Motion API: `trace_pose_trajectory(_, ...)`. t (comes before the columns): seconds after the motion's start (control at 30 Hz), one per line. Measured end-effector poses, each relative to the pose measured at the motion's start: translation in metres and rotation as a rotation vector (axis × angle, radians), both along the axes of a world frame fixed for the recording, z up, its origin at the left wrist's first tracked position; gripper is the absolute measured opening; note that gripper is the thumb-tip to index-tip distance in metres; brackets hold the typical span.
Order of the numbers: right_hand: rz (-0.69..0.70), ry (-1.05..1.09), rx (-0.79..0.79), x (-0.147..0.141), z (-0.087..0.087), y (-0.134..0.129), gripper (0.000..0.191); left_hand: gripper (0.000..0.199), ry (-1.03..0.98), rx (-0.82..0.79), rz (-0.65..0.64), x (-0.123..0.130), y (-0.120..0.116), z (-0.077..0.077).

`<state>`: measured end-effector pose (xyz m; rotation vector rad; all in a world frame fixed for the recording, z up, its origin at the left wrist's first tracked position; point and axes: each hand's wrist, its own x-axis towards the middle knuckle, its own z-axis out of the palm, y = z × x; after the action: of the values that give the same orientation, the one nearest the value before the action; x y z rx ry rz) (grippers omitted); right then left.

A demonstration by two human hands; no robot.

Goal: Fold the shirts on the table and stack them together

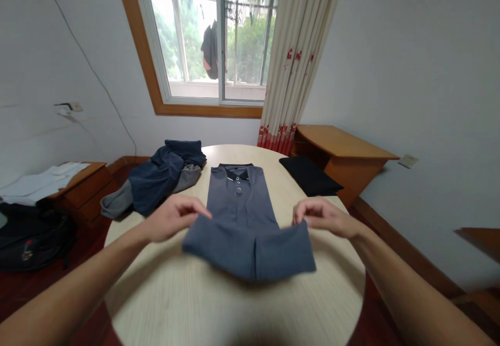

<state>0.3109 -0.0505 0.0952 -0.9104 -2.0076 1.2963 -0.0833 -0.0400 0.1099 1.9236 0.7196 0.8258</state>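
A grey-blue polo shirt [240,205] with a black collar lies on the round table, its collar toward the window and its sides folded in. Its near end is lifted off the tabletop and hangs in a slight sag, blurred by motion. My left hand [175,217] pinches the left corner of that raised part. At the right corner, my right hand [322,215] grips the fabric between thumb and fingers. The collar and buttons face up, and the raised hem covers the lower front of the shirt.
A heap of dark blue and grey clothes [164,174] sits at the table's left edge. Folded black cloth [310,175] rests at the right edge. Beyond the round table [164,294] stand a wooden desk [344,143] and a curtain [297,54]. A black backpack [31,236] is at left.
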Motion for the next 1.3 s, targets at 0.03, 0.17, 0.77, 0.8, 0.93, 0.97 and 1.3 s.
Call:
trace_pose_trajectory(0.03,-0.138,0.088,0.002,-0.005,0.002,0.019,0.04,0.034,-0.119,-0.054,0.147,0.006,0.02,0.002)
trace_pose_trajectory(0.17,-0.624,0.213,-0.191,-0.035,-0.019,0.083,0.031,0.038,-0.382,-0.358,0.547,0.03,0.089,-0.028)
trace_pose_trajectory(0.77,0.086,-0.283,-0.629,-0.013,-0.065,0.053,0.041,0.059,0.247,-0.683,0.011,0.003,0.019,-0.102)
trace_pose_trajectory(0.8,0.142,-0.281,-0.68,-0.009,-0.059,0.052,0.044,0.063,0.268,-0.752,-0.045,0.0,0.017,-0.1)
trace_pose_trajectory(0.93,-0.172,-0.012,-0.631,-0.011,-0.062,0.064,0.039,0.063,0.158,-0.768,0.175,-0.003,0.035,-0.091)
trace_pose_trajectory(0.97,-0.311,0.064,-0.595,-0.016,-0.067,0.071,0.032,0.061,0.122,-0.746,0.263,-0.001,0.045,-0.089)
trace_pose_trajectory(1.3,-0.671,0.219,-0.47,-0.046,-0.091,0.129,0.014,0.021,-0.166,-0.828,0.545,0.017,0.115,-0.088)
